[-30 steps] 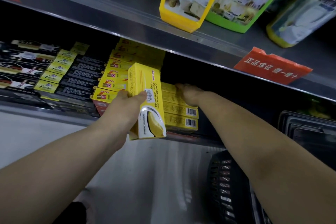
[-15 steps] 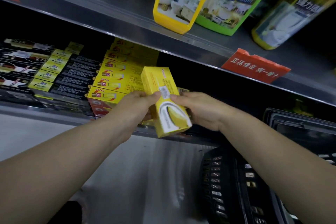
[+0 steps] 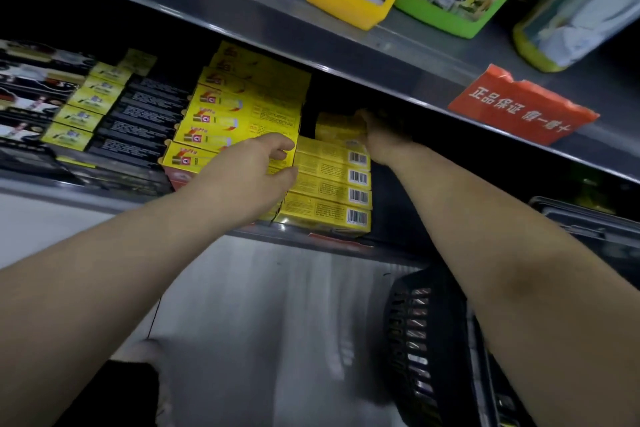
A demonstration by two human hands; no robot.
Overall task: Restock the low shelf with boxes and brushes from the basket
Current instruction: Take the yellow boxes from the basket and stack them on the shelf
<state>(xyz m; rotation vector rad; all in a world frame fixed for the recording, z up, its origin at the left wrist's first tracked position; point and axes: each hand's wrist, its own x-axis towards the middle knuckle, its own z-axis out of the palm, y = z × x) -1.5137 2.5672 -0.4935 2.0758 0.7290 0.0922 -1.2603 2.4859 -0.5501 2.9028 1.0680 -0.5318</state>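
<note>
A yellow box [image 3: 337, 128] lies on top of a stack of yellow boxes with barcodes [image 3: 329, 187] on the low shelf [image 3: 104, 199]. My right hand [image 3: 379, 139] reaches deep under the upper shelf and grips that top box at its right end; the fingertips are lost in shadow. My left hand [image 3: 254, 172] rests against the left side of the stack, thumb and forefinger touching the boxes, holding nothing. The black basket [image 3: 427, 340] stands on the floor at the lower right, below my right forearm; its contents are hidden.
More yellow boxes [image 3: 242, 111] and black-and-yellow packs [image 3: 114, 114] fill the low shelf to the left. The upper shelf [image 3: 398, 45] carries yellow and green bottles and a red sign [image 3: 523, 106]. Dark trays [image 3: 588, 222] sit at the right.
The yellow box has gone from both hands in front of the shelf onto the top of the stack. My right hand followed it in; my left hand let go and touches the stack's side.
</note>
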